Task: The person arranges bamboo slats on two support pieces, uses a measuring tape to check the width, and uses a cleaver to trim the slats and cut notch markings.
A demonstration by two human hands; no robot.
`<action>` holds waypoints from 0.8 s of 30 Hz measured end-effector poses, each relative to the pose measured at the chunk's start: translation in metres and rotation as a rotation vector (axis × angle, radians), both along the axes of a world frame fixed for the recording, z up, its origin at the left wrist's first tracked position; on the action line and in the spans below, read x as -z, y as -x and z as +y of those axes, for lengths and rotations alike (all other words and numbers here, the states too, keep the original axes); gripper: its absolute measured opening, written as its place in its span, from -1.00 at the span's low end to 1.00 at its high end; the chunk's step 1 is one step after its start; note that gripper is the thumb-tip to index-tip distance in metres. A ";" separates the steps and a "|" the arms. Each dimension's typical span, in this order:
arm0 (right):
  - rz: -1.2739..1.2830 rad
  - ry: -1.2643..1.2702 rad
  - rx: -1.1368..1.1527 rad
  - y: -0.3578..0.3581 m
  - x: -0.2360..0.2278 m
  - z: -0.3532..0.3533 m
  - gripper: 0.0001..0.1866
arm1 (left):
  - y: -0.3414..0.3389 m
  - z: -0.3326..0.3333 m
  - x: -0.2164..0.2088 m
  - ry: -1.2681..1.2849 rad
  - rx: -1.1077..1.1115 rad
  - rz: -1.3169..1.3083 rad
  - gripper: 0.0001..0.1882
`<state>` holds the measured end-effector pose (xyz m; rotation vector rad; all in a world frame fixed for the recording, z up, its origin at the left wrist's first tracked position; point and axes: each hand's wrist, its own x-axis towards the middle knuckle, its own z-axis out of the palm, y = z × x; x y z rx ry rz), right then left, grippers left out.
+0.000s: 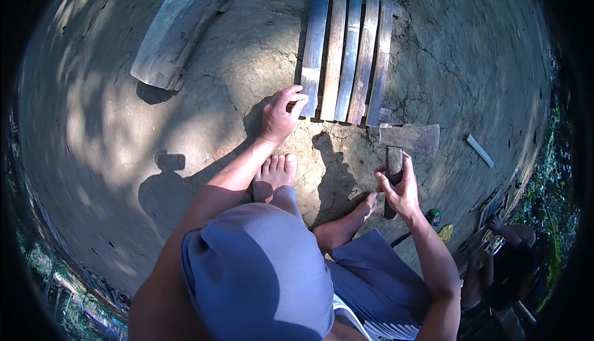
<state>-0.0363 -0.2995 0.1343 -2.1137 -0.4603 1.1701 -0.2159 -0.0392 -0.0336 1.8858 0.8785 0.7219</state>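
Apparent slat-positioning stage

Flat rack of five blue-black and tan bamboo slats (350, 50), ahead of the person; broad rust-brown metal hatchet (411, 138), near its lower right; right hand (402, 187), wrapped round the hatchet's handle; left hand (281, 118), fingers drawn together at the leftmost slat (315, 50), any pinch unclear. Next move probably calls for steadying that slat

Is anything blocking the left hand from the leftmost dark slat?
Nothing visible. The left hand is at the left edge of the leftmost dark slat, near its lower end; whether it touches is unclear.
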 end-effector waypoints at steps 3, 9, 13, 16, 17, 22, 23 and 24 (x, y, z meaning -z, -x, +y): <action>-0.322 0.016 -0.288 0.020 -0.006 0.062 -0.37 | 0.005 0.001 0.009 -0.069 0.016 0.016 -0.72; -0.642 -0.022 -0.528 0.057 0.032 0.119 -0.44 | 0.003 -0.001 -0.003 0.179 0.035 0.080 -0.55; -0.706 0.177 -0.692 0.060 0.042 0.128 -0.44 | 0.006 0.003 0.004 0.162 0.066 0.043 -0.46; -0.730 0.037 -0.652 0.059 0.048 0.126 -0.44 | 0.011 0.001 -0.002 0.191 0.066 0.093 -0.44; -0.747 0.000 -0.635 0.057 0.049 0.127 -0.44 | 0.008 0.005 0.000 0.158 0.064 0.087 -0.46; -0.692 0.142 -0.644 0.051 0.047 0.133 -0.42 | 0.005 0.006 0.002 0.103 0.072 0.014 -0.50; -0.687 0.096 -0.608 0.050 0.046 0.132 -0.42 | 0.003 0.009 -0.001 0.210 0.062 0.030 -0.45; -0.681 0.051 -0.573 0.049 0.045 0.130 -0.42 | 0.005 0.012 -0.004 0.196 0.103 0.048 -0.43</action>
